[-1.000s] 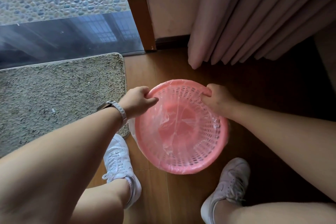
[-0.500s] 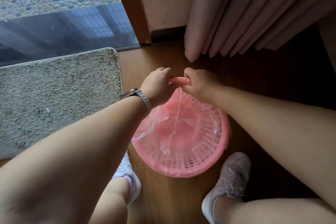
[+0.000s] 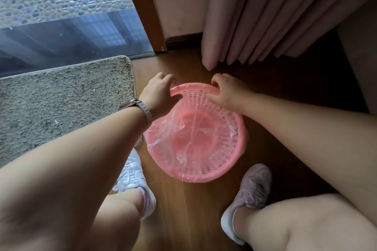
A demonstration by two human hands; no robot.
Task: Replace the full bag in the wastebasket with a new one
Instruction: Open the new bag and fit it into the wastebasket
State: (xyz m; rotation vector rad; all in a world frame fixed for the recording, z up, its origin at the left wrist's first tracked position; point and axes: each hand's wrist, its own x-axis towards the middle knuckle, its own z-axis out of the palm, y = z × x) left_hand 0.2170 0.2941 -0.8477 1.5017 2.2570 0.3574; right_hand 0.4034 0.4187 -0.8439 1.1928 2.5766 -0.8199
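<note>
A pink perforated wastebasket stands on the wooden floor between my feet. A clear thin plastic bag lines its inside and is folded over much of the rim. My left hand, with a watch on the wrist, grips the far rim with fingers curled over the bag's edge. My right hand grips the far rim a short way to the right, thumb inside and fingers outside. The basket holds nothing but the bag.
A grey shaggy mat lies to the left beside a glass door. Pink curtains hang behind the basket at the right. My two shoes stand close to the basket's near side.
Both hands went from the basket's left and right sides to meet at the far rim, then spread a little apart along it. The bag edge now lies over the far rim.
</note>
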